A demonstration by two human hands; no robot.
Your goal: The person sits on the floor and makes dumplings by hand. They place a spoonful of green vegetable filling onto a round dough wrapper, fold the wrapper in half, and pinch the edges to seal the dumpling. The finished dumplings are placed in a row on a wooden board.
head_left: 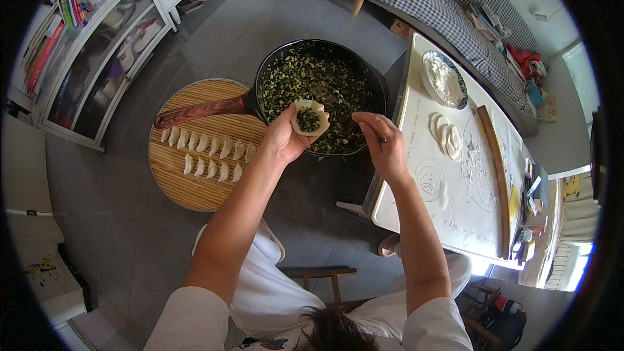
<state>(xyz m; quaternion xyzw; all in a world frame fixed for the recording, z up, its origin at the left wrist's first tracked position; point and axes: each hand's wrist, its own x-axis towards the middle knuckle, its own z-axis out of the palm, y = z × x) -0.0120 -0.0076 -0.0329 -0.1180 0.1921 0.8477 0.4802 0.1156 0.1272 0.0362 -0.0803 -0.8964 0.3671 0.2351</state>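
A round dumpling wrapper (311,119) with a small mound of chopped green filling in its middle rests in my left hand (286,138), the fingers curled under it. It is held over the near side of a black pan (261,84) full of the same green filling (305,68). At the pan's right side, my right hand (387,146) is closed, its fingertips pinched on the handle end of a thin metal spoon (338,97). The spoon's other end lies toward the filling and is hard to make out.
The pan's wooden handle (201,110) reaches over a round slatted tray (172,182) bearing rows of shaped dumplings (211,169). On the right, a white table (416,211) holds a bowl of flour (445,78), dough (447,136) and a long rolling pin (497,182). A glass-fronted cabinet (104,58) stands left.
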